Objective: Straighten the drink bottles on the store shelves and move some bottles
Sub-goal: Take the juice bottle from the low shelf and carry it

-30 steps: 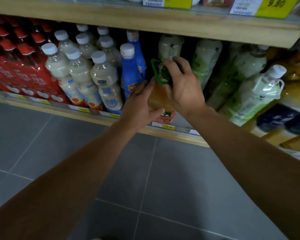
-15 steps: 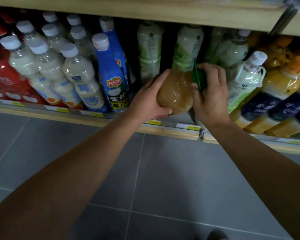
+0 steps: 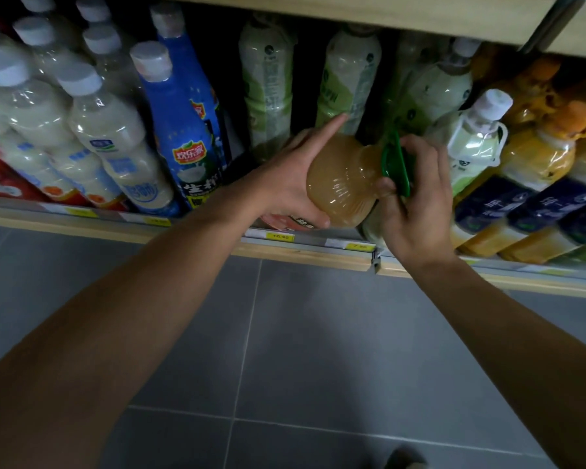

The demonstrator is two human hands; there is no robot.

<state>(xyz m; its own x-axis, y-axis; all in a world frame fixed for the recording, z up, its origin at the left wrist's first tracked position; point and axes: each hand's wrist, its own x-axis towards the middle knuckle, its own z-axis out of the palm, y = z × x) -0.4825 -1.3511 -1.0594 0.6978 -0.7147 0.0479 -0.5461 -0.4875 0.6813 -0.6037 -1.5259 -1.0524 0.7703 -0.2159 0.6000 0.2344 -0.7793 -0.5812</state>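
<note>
A tan juice bottle [image 3: 344,181] with a green cap and handle ring lies tipped on its side, neck pointing right, in front of the low shelf [image 3: 305,253]. My left hand [image 3: 285,187] cups its body from the left, thumb under it and fingers stretched over the top. My right hand [image 3: 416,194] grips the green cap end. Behind stand pale green bottles [image 3: 268,82].
Milky white bottles [image 3: 112,130] and a blue bottle [image 3: 183,130] fill the shelf's left part. Leaning white-capped green bottles [image 3: 471,140] and orange juice bottles [image 3: 535,170] crowd the right. An upper shelf board [image 3: 352,15] hangs close above. Grey floor tiles [image 3: 285,350] lie below.
The tan bottle has gone from upright to lying sideways, neck to the right. Both hands stay on it, and the view has shifted right along the shelf.
</note>
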